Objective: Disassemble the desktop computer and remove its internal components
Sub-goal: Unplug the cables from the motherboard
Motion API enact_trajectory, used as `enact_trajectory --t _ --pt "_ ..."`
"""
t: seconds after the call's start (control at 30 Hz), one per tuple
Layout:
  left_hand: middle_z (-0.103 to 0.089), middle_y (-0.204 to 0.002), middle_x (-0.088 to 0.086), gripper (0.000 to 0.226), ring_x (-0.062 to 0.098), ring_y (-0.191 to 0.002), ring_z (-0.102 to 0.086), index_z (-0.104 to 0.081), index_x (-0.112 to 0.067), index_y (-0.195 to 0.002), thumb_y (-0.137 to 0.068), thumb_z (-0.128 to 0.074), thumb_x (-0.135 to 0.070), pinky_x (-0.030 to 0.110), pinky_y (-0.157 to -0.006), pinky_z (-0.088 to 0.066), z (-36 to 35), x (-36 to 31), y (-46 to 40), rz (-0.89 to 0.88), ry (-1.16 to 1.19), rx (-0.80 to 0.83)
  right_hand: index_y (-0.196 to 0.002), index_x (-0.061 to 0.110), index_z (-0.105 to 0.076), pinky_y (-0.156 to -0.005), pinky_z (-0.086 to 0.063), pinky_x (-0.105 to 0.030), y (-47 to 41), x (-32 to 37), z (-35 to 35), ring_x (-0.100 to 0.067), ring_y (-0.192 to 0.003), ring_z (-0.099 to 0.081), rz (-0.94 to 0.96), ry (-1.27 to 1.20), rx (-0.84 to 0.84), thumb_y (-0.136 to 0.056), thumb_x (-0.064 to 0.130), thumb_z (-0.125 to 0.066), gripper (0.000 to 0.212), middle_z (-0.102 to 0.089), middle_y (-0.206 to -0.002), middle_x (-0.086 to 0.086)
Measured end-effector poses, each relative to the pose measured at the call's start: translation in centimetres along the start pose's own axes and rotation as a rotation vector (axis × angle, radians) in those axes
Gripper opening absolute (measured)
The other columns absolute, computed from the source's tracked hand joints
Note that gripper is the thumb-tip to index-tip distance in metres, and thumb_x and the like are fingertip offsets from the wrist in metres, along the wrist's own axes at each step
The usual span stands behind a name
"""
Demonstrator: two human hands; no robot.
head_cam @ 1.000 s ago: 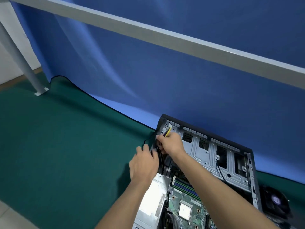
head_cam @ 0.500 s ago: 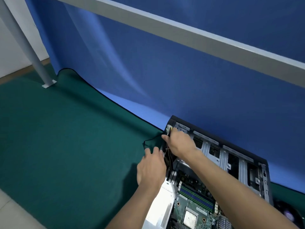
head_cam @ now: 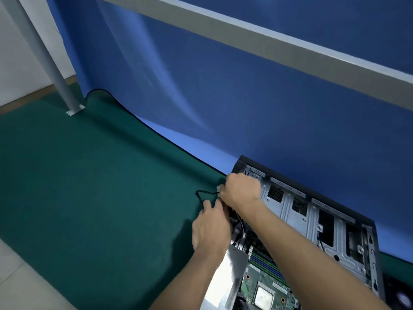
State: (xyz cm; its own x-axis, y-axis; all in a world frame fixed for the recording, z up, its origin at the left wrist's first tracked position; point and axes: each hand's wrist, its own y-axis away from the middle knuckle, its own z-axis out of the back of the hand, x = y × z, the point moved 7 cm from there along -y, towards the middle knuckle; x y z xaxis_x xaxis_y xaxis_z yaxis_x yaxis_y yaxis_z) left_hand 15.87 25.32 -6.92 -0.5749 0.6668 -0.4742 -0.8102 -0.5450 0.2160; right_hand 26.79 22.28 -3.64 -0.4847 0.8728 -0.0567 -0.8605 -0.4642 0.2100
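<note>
Two hands (head_cam: 242, 190) over case (head_cam: 312, 220) on green mat (head_cam: 89, 198)

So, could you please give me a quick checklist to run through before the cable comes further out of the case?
1. Right hand pinches the pale connector: ok.
2. Left hand has a hold on the cable bundle: cannot tell, its fingers are hidden behind the hand.
3. Connector out past the case edge: ok, it is over the green mat.
4. Cable free along its run: cannot tell, it disappears under both hands.
5. Far end unplugged from the board: cannot tell.
6. Mat beside the case has room for the cable: ok.
</note>
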Motion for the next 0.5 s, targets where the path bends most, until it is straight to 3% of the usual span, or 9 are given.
enact_trajectory --t 0.1,0.17,0.27,0.33,0.43,0.5 --pt "-0.050 -0.103 0.005 0.023 0.025 -0.084 -0.056 -0.048 -0.019 -0.106 -0.101 -0.027 -0.027 0.032 -0.064 -0.033 0.3 -0.3 0.0 -0.029 0.001 -0.040 -0.071 0.016 -0.051 -0.053 -0.033 -0.026 0.3 -2.0 -1.3 -0.022 -0.070 -0.055 -0.151 -0.403 0.066 -0.093 0.044 -0.053 0.036 -0.055 -0.070 0.001" --pt "-0.051 -0.103 0.004 0.032 0.025 -0.084 -0.056 -0.049 -0.019 -0.105 -0.102 -0.021 -0.033 0.033 -0.063 -0.033 0.4 -0.5 0.2 -0.049 -0.006 -0.060 -0.070 0.018 -0.050 -0.059 -0.037 -0.029 0.9 -2.6 -1.7 -0.021 -0.070 -0.055 -0.149 -0.588 0.075 -0.095 0.045 -0.049 0.036 -0.055 -0.067 0.001" --pt "-0.053 -0.103 0.004 0.036 0.024 -0.085 -0.056 -0.051 -0.018 -0.104 -0.102 -0.020 -0.035 0.033 -0.064 -0.034 0.4 -0.5 0.2 -0.056 -0.002 -0.064 -0.076 0.017 -0.053 -0.061 -0.048 -0.033 2.0 -3.4 -1.9 -0.021 -0.065 -0.057 -0.164 -0.878 0.091 -0.099 0.029 -0.043 0.028 -0.058 -0.068 -0.001" --pt "-0.054 -0.103 0.004 0.037 0.025 -0.086 -0.056 -0.051 -0.018 -0.105 -0.102 -0.019 -0.036 0.033 -0.065 -0.035 0.3 -0.3 0.1 -0.045 0.015 -0.053 -0.078 0.017 -0.058 -0.056 -0.048 -0.030 3.3 -4.4 -2.2 -0.018 -0.063 -0.058 -0.211 -1.058 0.068 -0.098 0.020 -0.044 0.024 -0.062 -0.070 -0.001" --pt "-0.052 -0.108 0.005 0.035 0.024 -0.090 -0.055 -0.049 -0.017 -0.109 -0.101 -0.022 -0.038 0.032 -0.066 -0.033 0.4 -0.4 0.1 -0.034 0.019 -0.062 -0.076 0.019 -0.061 -0.059 -0.048 -0.029 5.7 -6.5 -2.6 -0.011 -0.059 -0.058 -0.270 -1.097 -0.027 -0.095 0.019 -0.049 0.023 -0.063 -0.065 0.007" --pt "-0.051 -0.109 0.005 0.031 0.023 -0.093 -0.054 -0.047 -0.016 -0.108 -0.099 -0.029 -0.040 0.031 -0.066 -0.033 0.7 -0.3 0.3 -0.025 0.042 -0.094 -0.069 0.018 -0.062 -0.051 -0.045 -0.026 7.6 -7.7 -3.1 -0.007 -0.049 -0.055 -0.297 -1.113 -0.032 -0.095 0.019 -0.051 0.028 -0.062 -0.056 0.008"
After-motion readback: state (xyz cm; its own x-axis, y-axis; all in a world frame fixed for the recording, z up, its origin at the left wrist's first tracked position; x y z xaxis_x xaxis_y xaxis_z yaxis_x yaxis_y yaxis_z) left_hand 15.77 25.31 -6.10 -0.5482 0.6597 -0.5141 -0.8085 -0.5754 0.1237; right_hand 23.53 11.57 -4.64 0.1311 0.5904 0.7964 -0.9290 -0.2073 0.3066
